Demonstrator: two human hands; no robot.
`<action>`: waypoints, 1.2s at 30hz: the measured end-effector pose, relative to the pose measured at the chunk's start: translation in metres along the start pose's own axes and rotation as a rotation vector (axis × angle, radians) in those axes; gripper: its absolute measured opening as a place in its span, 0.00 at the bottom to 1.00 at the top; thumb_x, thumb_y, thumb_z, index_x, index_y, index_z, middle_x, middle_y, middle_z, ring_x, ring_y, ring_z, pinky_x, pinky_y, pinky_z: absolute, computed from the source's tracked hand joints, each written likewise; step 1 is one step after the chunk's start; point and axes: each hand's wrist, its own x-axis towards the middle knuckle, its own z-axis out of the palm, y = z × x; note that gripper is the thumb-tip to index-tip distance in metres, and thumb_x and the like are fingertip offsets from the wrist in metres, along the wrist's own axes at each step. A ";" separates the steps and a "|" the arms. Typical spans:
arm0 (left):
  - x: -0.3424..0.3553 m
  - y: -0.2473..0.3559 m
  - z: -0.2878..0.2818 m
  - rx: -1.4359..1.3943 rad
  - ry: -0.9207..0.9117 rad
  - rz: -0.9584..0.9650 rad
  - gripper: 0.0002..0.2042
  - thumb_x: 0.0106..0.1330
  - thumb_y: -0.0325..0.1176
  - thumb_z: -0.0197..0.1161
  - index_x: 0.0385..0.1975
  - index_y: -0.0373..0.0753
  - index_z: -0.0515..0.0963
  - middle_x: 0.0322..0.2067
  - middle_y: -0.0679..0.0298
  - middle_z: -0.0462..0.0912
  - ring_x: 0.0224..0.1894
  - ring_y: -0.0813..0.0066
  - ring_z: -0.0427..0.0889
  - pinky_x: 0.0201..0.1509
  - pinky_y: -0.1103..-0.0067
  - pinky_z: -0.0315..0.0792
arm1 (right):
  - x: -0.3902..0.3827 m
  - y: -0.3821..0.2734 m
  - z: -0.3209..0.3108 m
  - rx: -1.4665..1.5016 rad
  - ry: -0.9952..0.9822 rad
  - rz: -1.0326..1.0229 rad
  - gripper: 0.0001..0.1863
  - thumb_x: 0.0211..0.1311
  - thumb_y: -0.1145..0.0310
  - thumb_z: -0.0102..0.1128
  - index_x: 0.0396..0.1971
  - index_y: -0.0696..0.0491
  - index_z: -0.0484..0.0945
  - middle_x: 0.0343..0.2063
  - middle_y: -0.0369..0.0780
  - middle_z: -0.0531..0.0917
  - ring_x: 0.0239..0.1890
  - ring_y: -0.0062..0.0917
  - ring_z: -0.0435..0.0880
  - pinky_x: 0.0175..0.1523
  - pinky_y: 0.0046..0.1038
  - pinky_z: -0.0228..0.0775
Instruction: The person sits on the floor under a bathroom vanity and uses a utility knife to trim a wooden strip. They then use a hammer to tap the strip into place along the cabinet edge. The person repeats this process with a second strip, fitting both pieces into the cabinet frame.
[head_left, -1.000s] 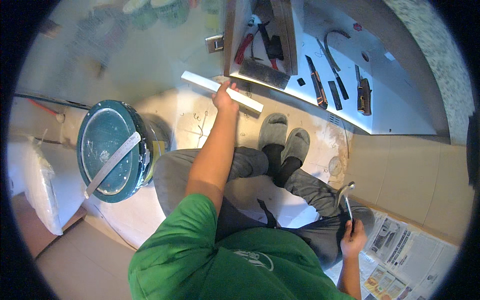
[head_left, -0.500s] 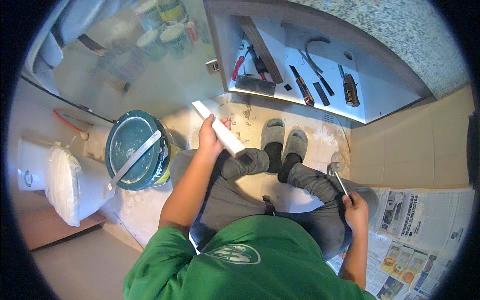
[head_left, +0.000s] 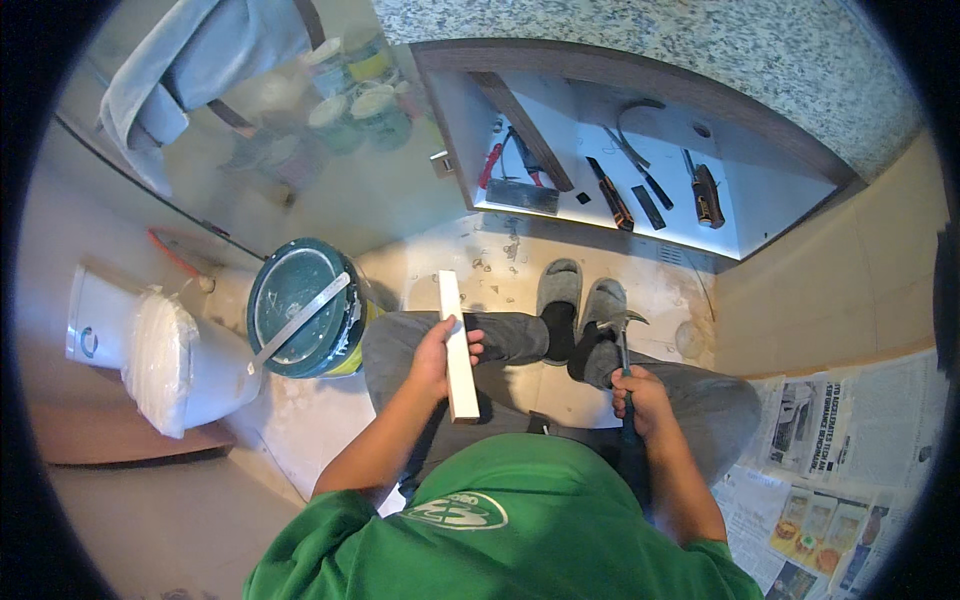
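In my left hand (head_left: 432,362), over my left thigh, is a long white strip (head_left: 459,352) with a brownish cut end, probably wood. The fingers wrap round its middle, and it points away from me. My right hand (head_left: 645,398) grips a claw hammer (head_left: 625,346) partway up its dark handle. The hammer's metal head is up, in front of my right knee and close to my slippers (head_left: 604,300). Strip and hammer are well apart.
To the left stands a bucket with a dark green lid (head_left: 290,285), a metal ruler (head_left: 305,318) lying across it. Beyond is a plastic-wrapped toilet (head_left: 160,350). Ahead, an open cabinet (head_left: 745,215) holds a utility knife (head_left: 612,197) and other tools. Newspaper (head_left: 800,470) covers the right side.
My left hand has drawn the white strip nearer, and the strip now lies straighter ahead. My right hand has brought the hammer leftward and inward, its head turned. The view has shifted slightly.
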 end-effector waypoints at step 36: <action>-0.114 0.205 0.076 1.595 0.130 1.314 0.30 0.64 0.46 0.71 0.63 0.36 0.74 0.48 0.47 0.84 0.47 0.51 0.86 0.51 0.68 0.78 | 0.003 0.018 -0.012 -0.020 0.084 -0.234 0.01 0.67 0.75 0.54 0.35 0.54 0.75 0.21 0.36 0.77 0.15 0.23 0.73 0.20 0.26 0.67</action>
